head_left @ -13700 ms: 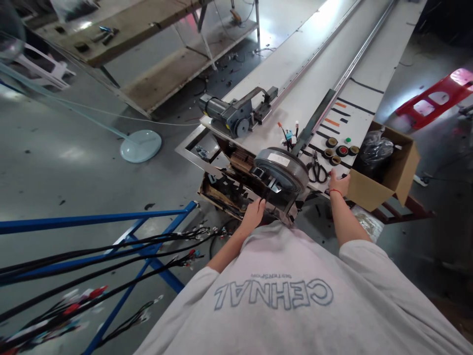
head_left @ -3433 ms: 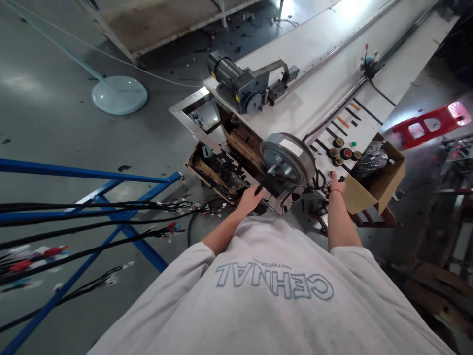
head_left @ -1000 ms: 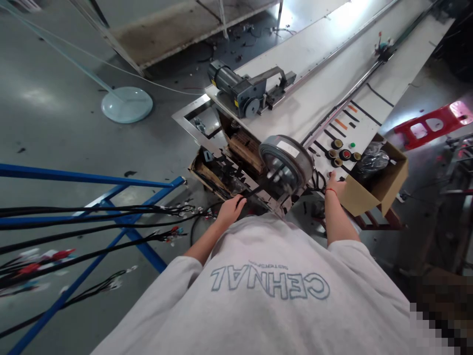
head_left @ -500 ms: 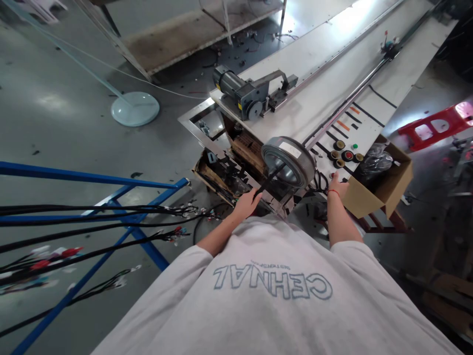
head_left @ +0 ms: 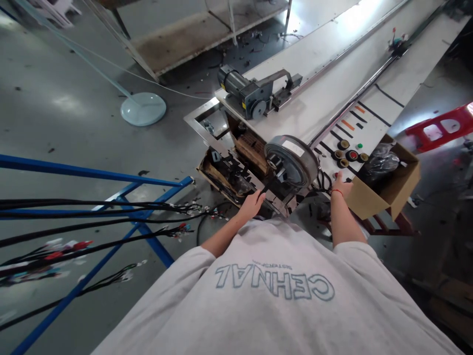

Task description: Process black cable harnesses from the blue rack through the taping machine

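Observation:
A narrow black strip, which looks like tape or a cable (head_left: 269, 186), is pinched in my left hand (head_left: 252, 204). The strip runs toward the open centre of a grey ring-shaped wheel head (head_left: 306, 160) at the near end of the white bench; its far end is hard to make out. My right hand (head_left: 342, 187) is at the bench's near edge with a finger stretched out by a small red button (head_left: 335, 175), and whether it presses is unclear. Black cables (head_left: 324, 180) hang between the wheel head and this hand.
A motor unit (head_left: 244, 91) is mounted on the bench (head_left: 295, 116). Tape rolls (head_left: 343, 144) and strips lie right of the rail. A cardboard box (head_left: 402, 190) stands at right. Cable bundles (head_left: 111, 214) hang over a blue frame (head_left: 155, 246) at left.
The view has shifted slightly, so the bench sits a little further right. The black strip shows less of its length inside the wheel head. Both hands keep nearly the same places.

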Action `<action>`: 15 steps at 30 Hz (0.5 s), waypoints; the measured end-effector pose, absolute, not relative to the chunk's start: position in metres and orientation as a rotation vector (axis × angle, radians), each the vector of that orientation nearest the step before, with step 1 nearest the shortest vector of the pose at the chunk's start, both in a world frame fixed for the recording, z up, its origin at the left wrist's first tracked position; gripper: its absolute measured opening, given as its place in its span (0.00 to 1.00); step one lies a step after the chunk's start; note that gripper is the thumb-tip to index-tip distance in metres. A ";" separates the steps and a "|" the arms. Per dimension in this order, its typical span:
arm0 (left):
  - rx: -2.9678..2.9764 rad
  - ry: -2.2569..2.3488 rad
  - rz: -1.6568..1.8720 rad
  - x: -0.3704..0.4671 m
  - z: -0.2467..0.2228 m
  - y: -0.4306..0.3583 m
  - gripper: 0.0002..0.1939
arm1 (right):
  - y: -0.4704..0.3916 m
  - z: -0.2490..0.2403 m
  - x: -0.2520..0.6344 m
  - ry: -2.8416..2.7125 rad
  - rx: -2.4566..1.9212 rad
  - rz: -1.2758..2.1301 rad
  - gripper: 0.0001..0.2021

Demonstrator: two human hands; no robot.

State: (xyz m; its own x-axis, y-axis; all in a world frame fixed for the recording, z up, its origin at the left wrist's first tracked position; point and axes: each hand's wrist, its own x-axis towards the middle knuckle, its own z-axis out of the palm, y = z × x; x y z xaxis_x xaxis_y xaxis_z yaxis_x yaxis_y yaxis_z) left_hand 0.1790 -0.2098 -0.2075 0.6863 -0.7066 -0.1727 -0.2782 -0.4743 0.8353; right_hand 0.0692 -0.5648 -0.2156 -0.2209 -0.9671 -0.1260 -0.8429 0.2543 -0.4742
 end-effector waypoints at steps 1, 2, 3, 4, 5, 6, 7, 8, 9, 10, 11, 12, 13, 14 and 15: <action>2.064 -0.760 -0.649 0.178 -0.208 -0.210 0.18 | -0.565 -0.215 0.069 2.137 -1.655 -0.436 0.33; 2.071 -0.758 -0.644 0.177 -0.208 -0.210 0.18 | -0.565 -0.216 0.069 2.136 -1.660 -0.440 0.33; 2.077 -0.753 -0.633 0.177 -0.209 -0.210 0.17 | -0.565 -0.216 0.069 2.136 -1.667 -0.445 0.33; 2.080 -0.749 -0.623 0.177 -0.209 -0.210 0.17 | -0.565 -0.217 0.069 2.136 -1.674 -0.448 0.34; 2.082 -0.748 -0.614 0.178 -0.210 -0.210 0.17 | -0.565 -0.218 0.068 2.137 -1.679 -0.449 0.34; 2.083 -0.750 -0.609 0.179 -0.209 -0.209 0.17 | -0.566 -0.219 0.068 2.134 -1.685 -0.447 0.35; 2.085 -0.755 -0.609 0.180 -0.209 -0.208 0.17 | -0.566 -0.220 0.068 2.129 -1.690 -0.441 0.35; 2.087 -0.763 -0.612 0.180 -0.208 -0.208 0.17 | -0.567 -0.221 0.067 2.122 -1.693 -0.434 0.35; 2.088 -0.768 -0.614 0.180 -0.206 -0.208 0.17 | -0.568 -0.222 0.067 2.116 -1.693 -0.430 0.35; 2.085 -0.767 -0.615 0.180 -0.205 -0.208 0.17 | -0.569 -0.222 0.066 2.110 -1.692 -0.430 0.35; 2.075 -0.763 -0.618 0.179 -0.204 -0.207 0.17 | -0.569 -0.223 0.066 2.103 -1.690 -0.430 0.35; 2.060 -0.763 -0.625 0.178 -0.204 -0.207 0.17 | -0.570 -0.223 0.066 2.096 -1.689 -0.433 0.34; 2.045 -0.764 -0.634 0.176 -0.204 -0.208 0.17 | -0.570 -0.223 0.065 2.092 -1.689 -0.436 0.34; 2.035 -0.760 -0.639 0.175 -0.206 -0.208 0.17 | -0.571 -0.223 0.065 2.089 -1.689 -0.435 0.34; 2.033 -0.751 -0.642 0.175 -0.207 -0.207 0.18 | -0.571 -0.223 0.065 2.088 -1.687 -0.430 0.34</action>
